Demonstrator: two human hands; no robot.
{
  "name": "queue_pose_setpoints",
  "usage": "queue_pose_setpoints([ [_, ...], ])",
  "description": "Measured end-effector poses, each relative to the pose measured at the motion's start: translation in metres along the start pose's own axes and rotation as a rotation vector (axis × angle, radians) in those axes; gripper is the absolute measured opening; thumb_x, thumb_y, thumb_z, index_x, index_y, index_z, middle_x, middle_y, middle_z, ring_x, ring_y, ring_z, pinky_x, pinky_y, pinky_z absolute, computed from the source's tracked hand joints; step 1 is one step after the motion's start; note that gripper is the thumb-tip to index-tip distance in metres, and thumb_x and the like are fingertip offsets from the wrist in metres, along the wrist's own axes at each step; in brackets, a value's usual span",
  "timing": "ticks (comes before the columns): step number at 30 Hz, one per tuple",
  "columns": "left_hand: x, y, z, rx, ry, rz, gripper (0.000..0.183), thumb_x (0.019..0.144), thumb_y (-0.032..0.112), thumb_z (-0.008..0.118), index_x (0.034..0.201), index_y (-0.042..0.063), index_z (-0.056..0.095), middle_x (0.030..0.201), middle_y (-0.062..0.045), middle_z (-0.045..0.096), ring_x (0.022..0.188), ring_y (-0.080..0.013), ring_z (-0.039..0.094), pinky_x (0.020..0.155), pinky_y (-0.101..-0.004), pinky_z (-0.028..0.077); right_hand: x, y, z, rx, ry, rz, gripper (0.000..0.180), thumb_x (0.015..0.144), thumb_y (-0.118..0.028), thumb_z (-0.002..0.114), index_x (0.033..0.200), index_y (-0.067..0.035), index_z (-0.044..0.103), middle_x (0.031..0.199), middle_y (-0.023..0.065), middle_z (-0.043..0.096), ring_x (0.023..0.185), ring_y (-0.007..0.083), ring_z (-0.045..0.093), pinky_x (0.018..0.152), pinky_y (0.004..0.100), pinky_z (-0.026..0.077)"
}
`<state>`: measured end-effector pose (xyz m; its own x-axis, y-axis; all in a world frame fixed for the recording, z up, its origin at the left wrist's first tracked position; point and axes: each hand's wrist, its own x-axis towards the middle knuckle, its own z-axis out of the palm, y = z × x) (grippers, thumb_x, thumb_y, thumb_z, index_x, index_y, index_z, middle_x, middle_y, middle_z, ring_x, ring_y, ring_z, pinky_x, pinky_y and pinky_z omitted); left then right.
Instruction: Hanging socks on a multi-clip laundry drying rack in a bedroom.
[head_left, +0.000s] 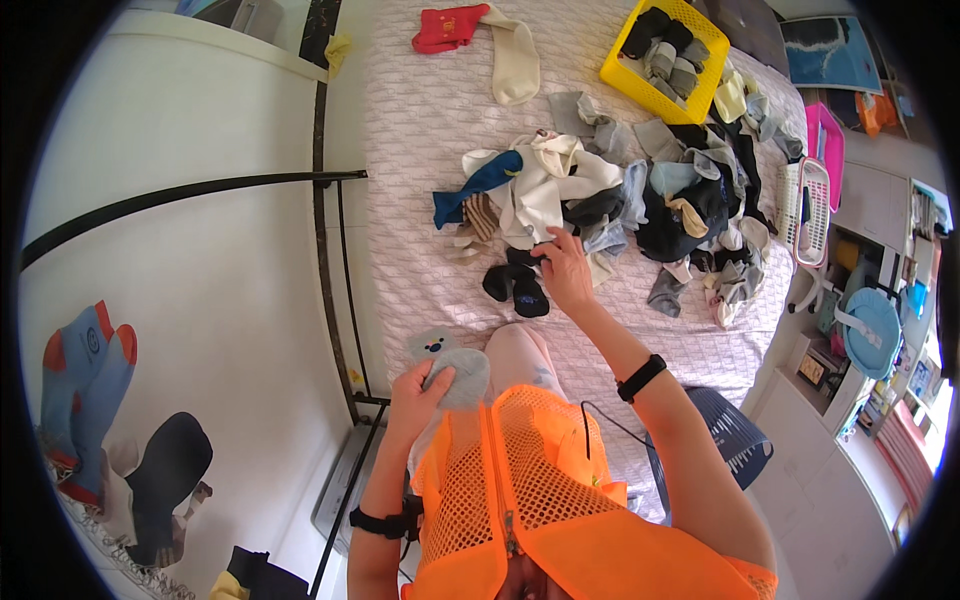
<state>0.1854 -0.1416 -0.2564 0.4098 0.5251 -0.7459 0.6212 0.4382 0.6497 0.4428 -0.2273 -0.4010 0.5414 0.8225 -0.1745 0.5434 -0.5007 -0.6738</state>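
Observation:
My left hand (426, 390) holds a light grey sock (463, 377) with an animal face on it, just above my lap. My right hand (564, 262) reaches over the bed, its fingertips at the near edge of a loose heap of socks, beside a black sock (525, 257); whether they grip anything cannot be told. Nearer to me lie small black socks (529, 294) with a blue mark. The heap holds white socks (536, 199), a dark blue sock (480, 184), a brown striped sock (480, 216) and many grey and black ones.
A yellow plastic basket (613, 81) of rolled socks stands at the bed's far side. A red sock (448, 28) and a cream sock (517, 64) lie apart. White (814, 225) and pink (838, 161) baskets are at right, a dark basket (739, 435) by my right elbow. A black metal rail (334, 225) runs left.

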Motion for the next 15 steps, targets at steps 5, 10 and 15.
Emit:
queue_pose_setpoints([
  [5, 0.003, -0.009, -0.003, -0.044, -0.029, -0.016, 0.022, 0.085, 0.021, 0.060, 0.084, -0.001, 0.059, 0.063, 0.003, 0.051, 0.059, -0.0036, 0.041, 0.052, -0.0209, 0.036, 0.037, 0.016, 0.032, -0.204, 0.173, 0.253, 0.030, 0.067, -0.014, 0.063, 0.097, -0.013, 0.065, 0.121, 0.0205, 0.048, 0.106, 0.0372, 0.048, 0.091, 0.0404, 0.039],
  [10, -0.008, 0.005, -0.020, -0.058, -0.028, 0.048, 0.021, 0.084, 0.019, 0.059, 0.086, -0.001, 0.060, 0.063, 0.003, 0.051, 0.058, -0.0039, 0.042, 0.052, -0.0212, 0.036, 0.018, 0.028, 0.016, 0.299, -0.029, 0.445, 0.030, 0.073, -0.018, 0.064, 0.101, -0.006, 0.063, 0.098, 0.0130, 0.060, 0.088, 0.0224, 0.055, 0.080, 0.0309, 0.043],
  [15, -0.029, 0.012, -0.051, -0.216, 0.037, 0.150, 0.021, 0.082, 0.017, 0.059, 0.093, -0.001, 0.061, 0.073, 0.001, 0.057, 0.065, -0.0048, 0.048, 0.055, -0.0219, 0.040, -0.043, -0.074, -0.064, 0.818, 0.048, 0.542, 0.013, 0.075, -0.008, 0.064, 0.088, -0.004, 0.062, 0.086, 0.0013, 0.060, 0.079, 0.0076, 0.054, 0.071, 0.0220, 0.043],
])
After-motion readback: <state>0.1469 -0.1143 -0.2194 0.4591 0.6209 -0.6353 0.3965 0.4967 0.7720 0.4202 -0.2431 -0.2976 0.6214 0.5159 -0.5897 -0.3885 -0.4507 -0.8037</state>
